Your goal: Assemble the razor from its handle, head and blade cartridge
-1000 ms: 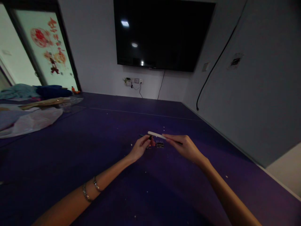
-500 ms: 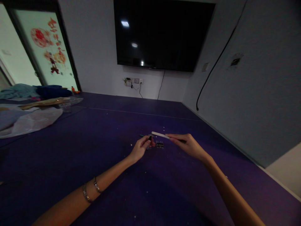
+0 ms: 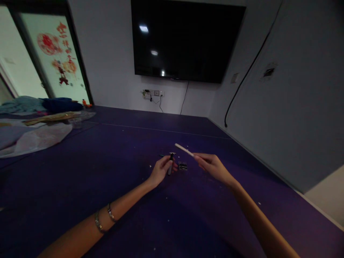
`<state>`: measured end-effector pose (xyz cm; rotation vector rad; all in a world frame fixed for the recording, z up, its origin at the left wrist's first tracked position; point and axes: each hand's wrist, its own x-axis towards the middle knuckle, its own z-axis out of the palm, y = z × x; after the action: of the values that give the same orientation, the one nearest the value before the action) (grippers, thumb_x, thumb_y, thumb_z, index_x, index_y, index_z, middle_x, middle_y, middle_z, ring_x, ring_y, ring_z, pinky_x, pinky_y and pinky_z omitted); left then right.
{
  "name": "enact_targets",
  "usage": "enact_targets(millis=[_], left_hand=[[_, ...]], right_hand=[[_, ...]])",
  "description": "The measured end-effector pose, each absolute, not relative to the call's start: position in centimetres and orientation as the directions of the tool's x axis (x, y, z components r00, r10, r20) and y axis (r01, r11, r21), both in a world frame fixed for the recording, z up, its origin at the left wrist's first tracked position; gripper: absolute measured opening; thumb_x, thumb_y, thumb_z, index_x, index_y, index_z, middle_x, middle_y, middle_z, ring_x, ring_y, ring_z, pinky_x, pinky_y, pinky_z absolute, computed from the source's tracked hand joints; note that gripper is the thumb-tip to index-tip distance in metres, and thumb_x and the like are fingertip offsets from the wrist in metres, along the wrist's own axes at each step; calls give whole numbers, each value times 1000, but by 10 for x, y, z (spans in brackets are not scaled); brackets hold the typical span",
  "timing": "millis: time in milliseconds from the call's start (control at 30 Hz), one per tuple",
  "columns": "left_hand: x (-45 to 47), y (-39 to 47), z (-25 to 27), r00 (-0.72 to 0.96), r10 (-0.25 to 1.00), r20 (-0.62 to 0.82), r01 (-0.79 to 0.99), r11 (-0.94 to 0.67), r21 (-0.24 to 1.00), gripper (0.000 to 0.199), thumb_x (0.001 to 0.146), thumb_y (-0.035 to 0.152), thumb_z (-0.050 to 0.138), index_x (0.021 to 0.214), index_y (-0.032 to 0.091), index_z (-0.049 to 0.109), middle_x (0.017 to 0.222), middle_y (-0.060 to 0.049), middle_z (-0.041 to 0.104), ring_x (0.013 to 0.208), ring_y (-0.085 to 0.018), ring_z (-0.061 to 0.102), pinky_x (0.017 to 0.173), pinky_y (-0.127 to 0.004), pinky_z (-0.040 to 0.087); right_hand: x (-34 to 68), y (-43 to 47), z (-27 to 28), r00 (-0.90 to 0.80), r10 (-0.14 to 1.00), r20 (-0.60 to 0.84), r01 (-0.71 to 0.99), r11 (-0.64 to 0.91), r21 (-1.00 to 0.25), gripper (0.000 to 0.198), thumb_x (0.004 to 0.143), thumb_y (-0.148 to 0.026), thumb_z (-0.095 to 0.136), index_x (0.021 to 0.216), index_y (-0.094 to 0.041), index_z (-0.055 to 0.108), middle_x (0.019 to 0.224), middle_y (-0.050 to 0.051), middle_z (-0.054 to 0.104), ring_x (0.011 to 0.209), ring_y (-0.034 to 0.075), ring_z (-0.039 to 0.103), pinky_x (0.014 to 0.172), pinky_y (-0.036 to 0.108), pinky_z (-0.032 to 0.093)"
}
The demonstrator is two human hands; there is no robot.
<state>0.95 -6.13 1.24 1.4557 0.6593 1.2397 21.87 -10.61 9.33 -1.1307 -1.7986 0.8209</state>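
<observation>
My left hand (image 3: pixel 161 170) is closed round the dark handle of a razor (image 3: pixel 171 165), whose T-shaped head points away from me. A slim, pale white stick (image 3: pixel 184 149) is pinched in my right hand (image 3: pixel 212 165), its free tip angled up and to the left. That tip is above and beyond the razor's head, apart from it. Just right of the razor, a small black and silver piece with several slots (image 3: pixel 183 166) lies on the purple surface. Past my left fingers lies a thin teal item (image 3: pixel 161 155), too small to make out.
Small white scraps (image 3: pixel 150 166) are scattered over the purple surface (image 3: pixel 120 154). Plastic bags (image 3: pixel 45 138) and folded cloth (image 3: pixel 24 105) lie at the far left. A wall-mounted television (image 3: pixel 188 39) is ahead, and a black cable (image 3: pixel 242 80) hangs along the right wall.
The white stick's tip has lifted away from the razor's head and tilts more steeply. The razor now stands more upright in view, and my left hand has hardly moved.
</observation>
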Motion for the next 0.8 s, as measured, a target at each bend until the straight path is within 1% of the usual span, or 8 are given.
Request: enact_targets(millis=[67, 133, 200, 267, 367, 467, 667, 800], left_hand=[[9, -61, 13, 308, 898, 315, -211, -258, 943, 33, 79, 43, 53, 93, 13, 52, 76, -5, 63, 61, -14, 62, 53, -24, 46], [8, -61, 12, 309, 901, 306, -208, -249, 946, 33, 79, 43, 53, 93, 13, 51, 76, -6, 63, 58, -14, 62, 50, -23, 46], [8, -60, 11, 316, 899, 303, -210, -245, 946, 34, 79, 43, 52, 95, 13, 50, 76, -6, 63, 57, -14, 62, 49, -24, 46], [8, -60, 11, 320, 902, 290, -208, -232, 950, 35, 79, 43, 52, 96, 12, 49, 76, -6, 63, 56, -14, 61, 48, -23, 47], [9, -61, 13, 310, 914, 260, -195, -207, 959, 34, 78, 41, 53, 95, 12, 50, 74, -4, 63, 55, -13, 61, 48, -22, 46], [10, -62, 15, 300, 920, 252, -180, -205, 962, 32, 77, 40, 54, 93, 12, 52, 72, -3, 63, 54, -12, 60, 47, -21, 45], [11, -64, 17, 275, 929, 246, -115, -222, 968, 31, 76, 40, 56, 89, 12, 54, 68, -4, 63, 49, -11, 57, 43, -19, 41], [11, -68, 20, 283, 920, 271, -107, -250, 962, 27, 77, 37, 54, 86, 12, 54, 65, -3, 62, 46, -10, 55, 42, -19, 40]], right_hand=[[207, -107, 86, -155, 961, 231, 187, 258, -948, 32, 78, -43, 54, 91, -16, 66, 48, -6, 41, 39, 4, 32, 36, 18, 21], [192, -112, 77, -178, 979, 103, -62, 93, -994, 30, 77, -44, 54, 88, -16, 60, 50, -8, 37, 37, 3, 27, 34, 17, 16], [176, -119, 68, -267, 964, -12, -259, -84, -962, 26, 76, -42, 57, 87, -19, 54, 53, -8, 38, 37, 3, 26, 33, 16, 12], [163, -127, 62, -355, 931, -80, -360, -215, -908, 25, 75, -41, 57, 85, -20, 49, 53, -9, 39, 36, 2, 22, 32, 16, 7], [151, -134, 58, -405, 910, -93, -427, -278, -860, 24, 76, -41, 57, 79, -20, 45, 50, -10, 37, 34, 1, 17, 32, 16, 4], [145, -139, 52, -383, 918, -102, -457, -284, -843, 26, 75, -40, 59, 79, -20, 44, 48, -10, 35, 34, 1, 15, 33, 16, 4], [131, -157, 35, -346, 917, -199, -514, -363, -777, 30, 72, -43, 63, 81, -21, 45, 46, -12, 27, 37, 2, 11, 35, 16, 5], [128, -156, 40, -343, 924, -167, -547, -342, -764, 28, 73, -42, 62, 79, -19, 46, 46, -12, 25, 38, 2, 10, 35, 16, 3]])
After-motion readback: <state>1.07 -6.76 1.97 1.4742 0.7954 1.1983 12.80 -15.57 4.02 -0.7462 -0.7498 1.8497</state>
